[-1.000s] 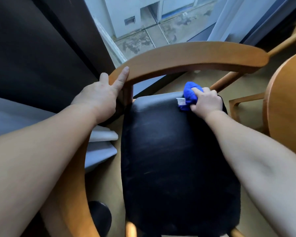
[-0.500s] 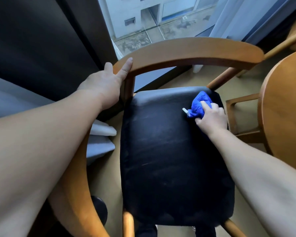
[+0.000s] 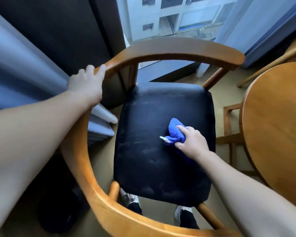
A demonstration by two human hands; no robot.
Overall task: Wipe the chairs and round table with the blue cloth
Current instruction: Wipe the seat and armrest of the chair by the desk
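Below me stands a wooden chair (image 3: 178, 48) with a curved back rail and a black padded seat (image 3: 154, 161). My right hand (image 3: 192, 142) grips a bunched blue cloth (image 3: 175, 132) with a small white tag and presses it on the right middle of the seat. My left hand (image 3: 85, 84) holds the curved rail at its left side, fingers curled over the top. The round wooden table (image 3: 277, 127) shows at the right edge.
A window (image 3: 174, 17) and grey curtains (image 3: 20, 69) lie behind the chair. Part of a second wooden chair (image 3: 232, 130) stands under the table. My shoes (image 3: 186, 216) show on the beige floor below the seat. A dark round object (image 3: 58, 209) lies at the lower left.
My right hand has dragged the cloth from the seat's far right corner toward me to the seat's middle right. My left hand has slid a little down the rail, its fingers now curled.
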